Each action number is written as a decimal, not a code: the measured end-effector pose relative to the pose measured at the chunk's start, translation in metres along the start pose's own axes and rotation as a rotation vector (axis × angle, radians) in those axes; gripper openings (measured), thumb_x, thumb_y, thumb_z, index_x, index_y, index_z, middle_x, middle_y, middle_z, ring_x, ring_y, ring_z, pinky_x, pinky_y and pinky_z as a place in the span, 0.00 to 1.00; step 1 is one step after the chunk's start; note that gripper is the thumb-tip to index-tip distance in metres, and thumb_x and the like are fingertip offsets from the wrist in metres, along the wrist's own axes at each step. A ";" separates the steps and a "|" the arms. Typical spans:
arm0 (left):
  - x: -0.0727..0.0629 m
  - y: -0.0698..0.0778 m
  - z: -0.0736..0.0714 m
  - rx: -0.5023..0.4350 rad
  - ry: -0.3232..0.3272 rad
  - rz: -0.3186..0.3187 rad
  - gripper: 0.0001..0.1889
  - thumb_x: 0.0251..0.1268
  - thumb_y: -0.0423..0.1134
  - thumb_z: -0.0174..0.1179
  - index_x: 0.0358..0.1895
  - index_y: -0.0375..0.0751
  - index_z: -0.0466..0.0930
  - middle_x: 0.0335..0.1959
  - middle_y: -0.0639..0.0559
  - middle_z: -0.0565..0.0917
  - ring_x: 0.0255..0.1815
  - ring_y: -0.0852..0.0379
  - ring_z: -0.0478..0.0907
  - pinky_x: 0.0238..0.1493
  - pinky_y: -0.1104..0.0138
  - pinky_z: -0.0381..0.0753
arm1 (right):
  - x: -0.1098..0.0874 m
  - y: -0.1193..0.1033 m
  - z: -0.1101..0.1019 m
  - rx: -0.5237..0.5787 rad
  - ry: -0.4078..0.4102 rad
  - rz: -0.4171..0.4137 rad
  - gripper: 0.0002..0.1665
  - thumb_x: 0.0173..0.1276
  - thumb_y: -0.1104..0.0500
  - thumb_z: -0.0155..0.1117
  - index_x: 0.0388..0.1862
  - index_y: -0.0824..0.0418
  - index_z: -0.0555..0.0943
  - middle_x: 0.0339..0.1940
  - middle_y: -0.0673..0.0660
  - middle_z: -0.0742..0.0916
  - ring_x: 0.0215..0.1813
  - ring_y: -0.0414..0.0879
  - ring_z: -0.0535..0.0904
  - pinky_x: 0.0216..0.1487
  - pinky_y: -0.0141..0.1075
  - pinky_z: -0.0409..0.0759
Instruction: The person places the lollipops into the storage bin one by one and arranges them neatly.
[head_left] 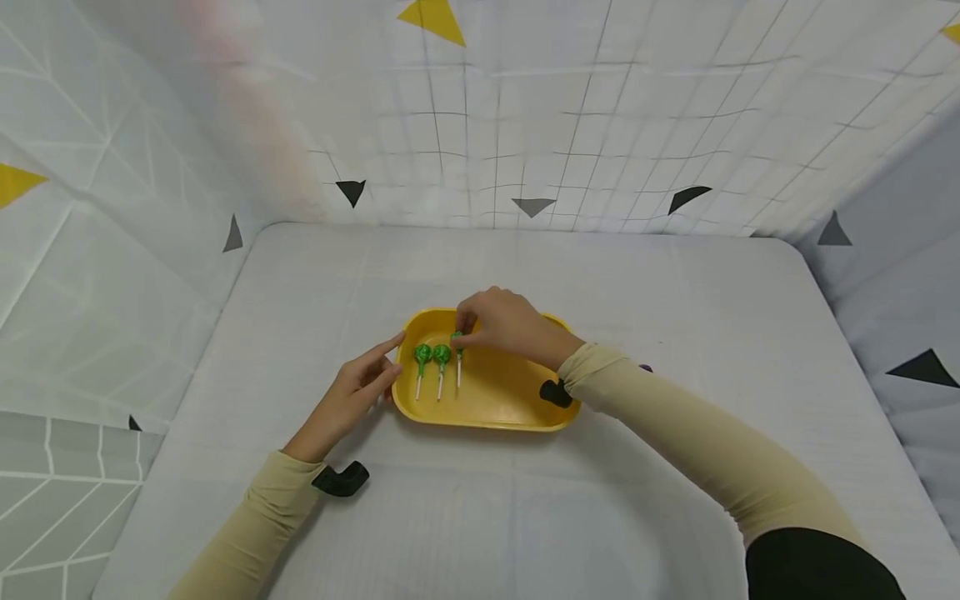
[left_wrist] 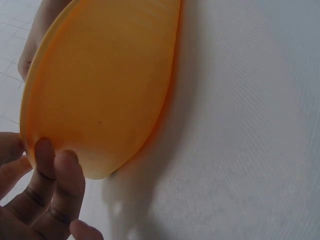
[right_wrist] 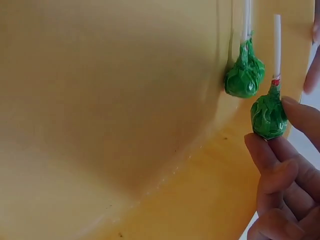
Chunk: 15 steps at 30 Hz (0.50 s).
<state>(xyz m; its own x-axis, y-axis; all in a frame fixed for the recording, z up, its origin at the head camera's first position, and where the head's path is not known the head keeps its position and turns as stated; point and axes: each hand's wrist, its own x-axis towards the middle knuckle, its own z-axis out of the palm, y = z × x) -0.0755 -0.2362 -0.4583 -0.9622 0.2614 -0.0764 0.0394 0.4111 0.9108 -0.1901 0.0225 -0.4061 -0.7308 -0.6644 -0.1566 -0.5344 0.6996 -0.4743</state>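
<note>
No legible text, label or number anywhere.

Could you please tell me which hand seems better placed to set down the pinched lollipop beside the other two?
Probably the right hand: it pinches that lollipop by its green head, next to the other two. The left hand rests against the edge of the yellow tray, apart from all three.

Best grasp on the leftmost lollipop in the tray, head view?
I'd pinch the leftmost lollipop by its round green head, from above: it lies in the open yellow tray, the head is its bulkiest part, and the thin stick points toward the tray's near side.
</note>
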 end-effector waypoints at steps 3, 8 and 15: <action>0.000 -0.001 0.000 -0.004 -0.003 0.005 0.28 0.83 0.43 0.54 0.81 0.48 0.63 0.34 0.44 0.80 0.32 0.42 0.78 0.33 0.65 0.79 | -0.001 -0.004 0.002 -0.040 -0.013 -0.018 0.11 0.66 0.45 0.76 0.37 0.50 0.88 0.37 0.45 0.91 0.40 0.41 0.85 0.40 0.37 0.84; 0.000 -0.001 0.000 -0.009 -0.004 0.005 0.28 0.83 0.43 0.54 0.81 0.49 0.63 0.34 0.45 0.80 0.32 0.41 0.78 0.33 0.63 0.79 | -0.001 -0.005 0.008 -0.067 -0.034 -0.033 0.11 0.68 0.46 0.75 0.37 0.51 0.88 0.36 0.46 0.90 0.37 0.40 0.83 0.37 0.35 0.82; 0.000 0.000 0.000 -0.009 0.006 0.000 0.28 0.83 0.43 0.54 0.80 0.49 0.64 0.34 0.45 0.79 0.32 0.40 0.78 0.32 0.64 0.79 | 0.001 -0.003 0.018 -0.092 -0.037 -0.040 0.11 0.67 0.47 0.75 0.35 0.51 0.87 0.32 0.45 0.89 0.32 0.39 0.82 0.34 0.33 0.81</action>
<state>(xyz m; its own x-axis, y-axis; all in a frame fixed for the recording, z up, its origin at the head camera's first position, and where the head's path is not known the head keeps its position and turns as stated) -0.0753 -0.2359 -0.4587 -0.9638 0.2564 -0.0738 0.0371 0.4028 0.9145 -0.1819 0.0148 -0.4200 -0.6927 -0.7004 -0.1719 -0.6010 0.6924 -0.3993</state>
